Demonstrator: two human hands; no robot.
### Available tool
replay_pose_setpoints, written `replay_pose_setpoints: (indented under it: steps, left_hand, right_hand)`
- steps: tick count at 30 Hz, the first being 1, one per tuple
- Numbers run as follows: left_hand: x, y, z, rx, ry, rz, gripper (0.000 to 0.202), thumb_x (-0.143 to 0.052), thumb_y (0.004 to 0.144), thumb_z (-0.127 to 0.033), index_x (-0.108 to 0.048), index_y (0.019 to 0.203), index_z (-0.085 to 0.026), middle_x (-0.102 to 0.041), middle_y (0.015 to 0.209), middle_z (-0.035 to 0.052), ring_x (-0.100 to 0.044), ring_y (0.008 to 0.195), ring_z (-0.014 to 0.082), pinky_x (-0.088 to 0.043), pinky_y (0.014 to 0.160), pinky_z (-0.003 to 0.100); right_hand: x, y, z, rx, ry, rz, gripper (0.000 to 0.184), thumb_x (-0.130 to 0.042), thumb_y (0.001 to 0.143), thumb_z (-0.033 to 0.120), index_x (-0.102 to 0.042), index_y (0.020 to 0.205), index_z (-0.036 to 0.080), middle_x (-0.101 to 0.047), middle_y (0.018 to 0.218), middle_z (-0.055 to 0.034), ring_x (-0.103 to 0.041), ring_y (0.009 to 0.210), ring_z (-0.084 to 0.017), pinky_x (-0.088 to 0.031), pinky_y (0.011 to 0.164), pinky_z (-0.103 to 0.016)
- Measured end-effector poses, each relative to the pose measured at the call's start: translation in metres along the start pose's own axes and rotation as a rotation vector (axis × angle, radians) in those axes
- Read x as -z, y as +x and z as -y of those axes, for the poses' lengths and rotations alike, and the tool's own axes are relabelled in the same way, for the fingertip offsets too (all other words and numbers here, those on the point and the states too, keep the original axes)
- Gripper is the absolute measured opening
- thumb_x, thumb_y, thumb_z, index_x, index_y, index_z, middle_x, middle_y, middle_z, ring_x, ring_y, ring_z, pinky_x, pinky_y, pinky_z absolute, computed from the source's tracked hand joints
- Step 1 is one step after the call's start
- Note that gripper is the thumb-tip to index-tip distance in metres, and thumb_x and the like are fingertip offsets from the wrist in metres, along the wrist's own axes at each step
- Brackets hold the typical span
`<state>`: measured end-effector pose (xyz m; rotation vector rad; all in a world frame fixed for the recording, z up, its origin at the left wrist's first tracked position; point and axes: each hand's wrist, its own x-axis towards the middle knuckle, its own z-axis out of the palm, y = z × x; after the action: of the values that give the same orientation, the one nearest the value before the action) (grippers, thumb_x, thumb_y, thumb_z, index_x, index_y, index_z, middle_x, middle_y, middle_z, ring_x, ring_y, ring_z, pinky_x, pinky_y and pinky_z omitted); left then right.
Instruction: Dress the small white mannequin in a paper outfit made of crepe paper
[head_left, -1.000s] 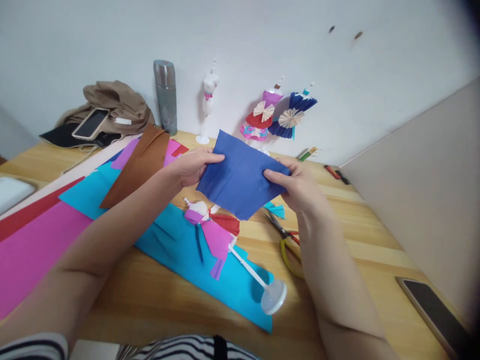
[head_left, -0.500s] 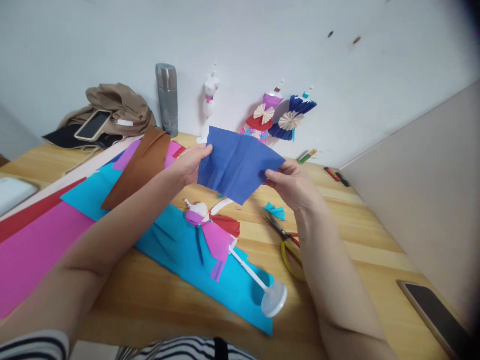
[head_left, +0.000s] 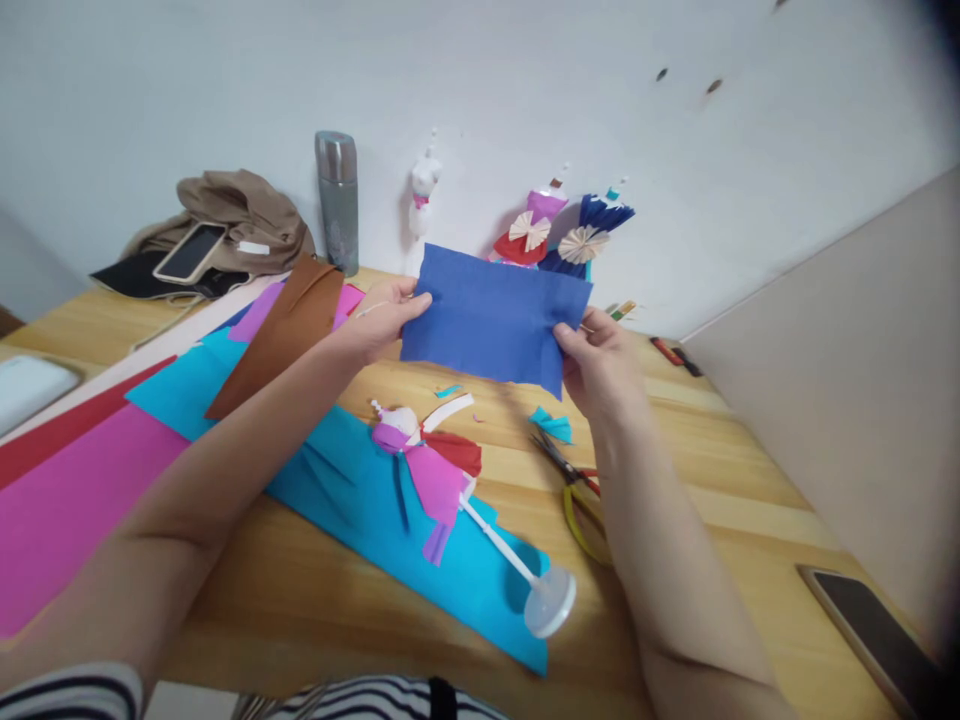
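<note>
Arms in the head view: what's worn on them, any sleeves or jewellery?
Both forearms are bare down to the left hand and right hand. No watch, rings or gloves show. A black-and-white striped sleeve covers the left upper arm at the frame's bottom edge.

Blue paper [head_left: 491,320] hides doll stands' bases; phone [head_left: 874,625] cut off at frame corner.

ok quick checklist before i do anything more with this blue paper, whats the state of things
1. Left hand grips the blue paper at its left edge: ok.
2. Right hand pinches its right edge: ok.
3. Paper held clear above the wooden table: ok.
4. Sheet flat, free of creases: not ok, fold lines show.
5. Scissors within reach, beside the right forearm: ok.
6. Small mannequin lying on the cyan sheet, out of the way: ok.
</note>
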<state>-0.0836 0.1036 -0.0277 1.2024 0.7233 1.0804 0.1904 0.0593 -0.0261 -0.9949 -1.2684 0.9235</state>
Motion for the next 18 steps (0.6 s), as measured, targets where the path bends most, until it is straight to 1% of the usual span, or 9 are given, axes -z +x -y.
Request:
replay_pose_setpoints:
  steps: [2, 4, 8, 11, 13, 14, 16, 18]
  left_hand:
    - [0.003, -0.002, -0.007, -0.006, -0.006, 0.037, 0.038, -0.085, 0.073, -0.028, -0.073, 0.107, -0.014, -0.078, 0.097, 0.0076, -0.073, 0.086, 0.0201, -0.058, 0.08, 0.03]
    - [0.007, -0.003, -0.013, -0.022, -0.006, 0.051, 0.039, -0.086, 0.07, -0.023, -0.073, 0.106, -0.014, -0.077, 0.099, 0.0077, -0.073, 0.086, 0.0193, -0.057, 0.081, 0.031]
    - [0.011, -0.004, -0.02, -0.072, -0.004, 0.013, 0.028, -0.086, 0.066, -0.017, -0.074, 0.09, -0.013, -0.075, 0.087, 0.0043, -0.069, 0.079, 0.0159, -0.056, 0.075, 0.026]
    - [0.011, -0.002, -0.021, -0.074, -0.012, -0.023, 0.018, -0.082, 0.068, -0.015, -0.073, 0.083, -0.013, -0.073, 0.078, 0.0026, -0.067, 0.07, 0.0138, -0.056, 0.068, 0.025]
    - [0.01, -0.001, -0.022, -0.064, -0.019, -0.041, 0.012, -0.078, 0.07, -0.013, -0.073, 0.081, -0.013, -0.072, 0.073, 0.0028, -0.066, 0.064, 0.0133, -0.055, 0.063, 0.024]
    - [0.01, -0.001, -0.023, -0.058, -0.02, -0.045, 0.011, -0.075, 0.069, -0.011, -0.073, 0.079, -0.013, -0.07, 0.07, 0.0025, -0.064, 0.059, 0.0124, -0.053, 0.058, 0.023]
    - [0.008, -0.002, -0.025, -0.047, -0.023, -0.046, 0.013, -0.068, 0.064, -0.006, -0.072, 0.075, -0.013, -0.066, 0.061, 0.0008, -0.056, 0.049, 0.0095, -0.044, 0.046, 0.019]
    - [0.006, -0.003, -0.028, -0.035, -0.026, -0.04, 0.015, -0.064, 0.06, -0.004, -0.07, 0.07, -0.013, -0.06, 0.053, -0.0013, -0.049, 0.042, 0.0079, -0.037, 0.041, 0.017]
  right_hand:
    - [0.003, 0.001, 0.002, -0.006, 0.026, 0.043, 0.027, -0.085, 0.07, 0.038, -0.071, 0.091, 0.032, -0.074, 0.078, -0.0003, -0.068, 0.066, -0.022, -0.06, 0.066, -0.04]
    - [0.006, 0.001, 0.005, 0.002, 0.028, 0.059, 0.023, -0.086, 0.069, 0.038, -0.073, 0.087, 0.032, -0.074, 0.076, -0.0009, -0.067, 0.065, -0.021, -0.059, 0.063, -0.039]
    - [0.006, 0.0, 0.009, 0.02, 0.011, 0.051, 0.014, -0.084, 0.069, 0.034, -0.075, 0.078, 0.031, -0.07, 0.067, 0.0002, -0.061, 0.057, -0.018, -0.054, 0.055, -0.035]
    - [0.006, -0.001, 0.013, 0.016, 0.008, 0.048, 0.012, -0.083, 0.065, 0.028, -0.077, 0.074, 0.032, -0.07, 0.066, 0.0007, -0.056, 0.053, -0.016, -0.049, 0.051, -0.033]
    - [0.007, -0.002, 0.016, 0.047, -0.037, 0.058, 0.012, -0.081, 0.064, 0.024, -0.078, 0.073, 0.032, -0.072, 0.069, -0.0001, -0.055, 0.054, -0.017, -0.047, 0.05, -0.033]
    - [0.007, -0.003, 0.017, 0.077, -0.069, 0.065, 0.013, -0.079, 0.064, 0.022, -0.079, 0.073, 0.032, -0.073, 0.071, -0.0006, -0.055, 0.056, -0.017, -0.046, 0.051, -0.033]
    - [0.009, -0.004, 0.02, 0.138, -0.124, 0.077, 0.015, -0.076, 0.065, 0.02, -0.08, 0.072, 0.032, -0.073, 0.077, -0.0012, -0.058, 0.063, -0.018, -0.046, 0.055, -0.034]
    - [0.01, -0.004, 0.021, 0.177, -0.148, 0.089, 0.017, -0.073, 0.064, 0.018, -0.08, 0.072, 0.032, -0.073, 0.08, -0.0015, -0.062, 0.072, -0.02, -0.048, 0.061, -0.035]
